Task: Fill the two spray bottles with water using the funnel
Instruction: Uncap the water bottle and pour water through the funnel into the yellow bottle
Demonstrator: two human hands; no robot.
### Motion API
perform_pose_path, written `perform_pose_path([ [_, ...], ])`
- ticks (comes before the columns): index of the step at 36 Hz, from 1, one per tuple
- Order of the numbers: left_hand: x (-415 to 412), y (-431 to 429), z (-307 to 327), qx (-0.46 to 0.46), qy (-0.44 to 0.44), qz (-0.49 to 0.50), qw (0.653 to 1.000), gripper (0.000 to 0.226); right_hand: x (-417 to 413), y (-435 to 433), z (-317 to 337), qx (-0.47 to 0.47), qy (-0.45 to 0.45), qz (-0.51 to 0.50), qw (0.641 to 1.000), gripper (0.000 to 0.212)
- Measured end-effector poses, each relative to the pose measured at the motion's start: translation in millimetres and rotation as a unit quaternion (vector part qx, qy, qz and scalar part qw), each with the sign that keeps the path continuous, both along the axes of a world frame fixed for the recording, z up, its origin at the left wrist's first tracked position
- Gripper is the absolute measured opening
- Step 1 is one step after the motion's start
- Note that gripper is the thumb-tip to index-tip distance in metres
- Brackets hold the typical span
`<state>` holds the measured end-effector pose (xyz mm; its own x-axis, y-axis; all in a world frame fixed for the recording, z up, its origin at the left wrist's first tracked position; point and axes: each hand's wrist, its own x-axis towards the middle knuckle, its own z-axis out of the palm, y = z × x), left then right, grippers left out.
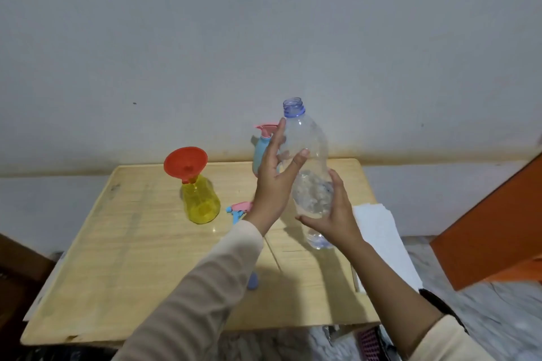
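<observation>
A clear plastic water bottle [311, 155] with an open blue neck is lifted above the table, nearly upright, a little water low inside. My right hand [334, 214] grips its lower part. My left hand [275, 176] rests against its upper side, fingers spread. A yellow spray bottle [201, 199] stands uncapped at centre left with a red funnel [185, 162] in its neck. A blue spray bottle [261, 152] with a pink trigger head stands behind my left hand, partly hidden. A loose pink-and-blue spray head [239, 209] lies on the table by my left wrist.
The wooden table [123, 272] stands against a pale wall. A blue cap [252, 280] lies under my left forearm. White paper [378, 231] lies at the right edge. An orange panel [492, 228] rises at far right, dark furniture [17, 272] at far left.
</observation>
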<state>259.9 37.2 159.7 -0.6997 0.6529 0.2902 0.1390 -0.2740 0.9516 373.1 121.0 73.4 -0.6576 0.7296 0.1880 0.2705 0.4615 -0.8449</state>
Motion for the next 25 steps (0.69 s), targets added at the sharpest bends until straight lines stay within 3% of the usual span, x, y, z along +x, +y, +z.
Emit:
perform_pose_path([
  [25, 15, 30, -27, -0.093, 0.145, -0.146, 0.974, 0.066, 22, 10, -32, -0.051, 0.002, -0.075, 0.996, 0.113],
])
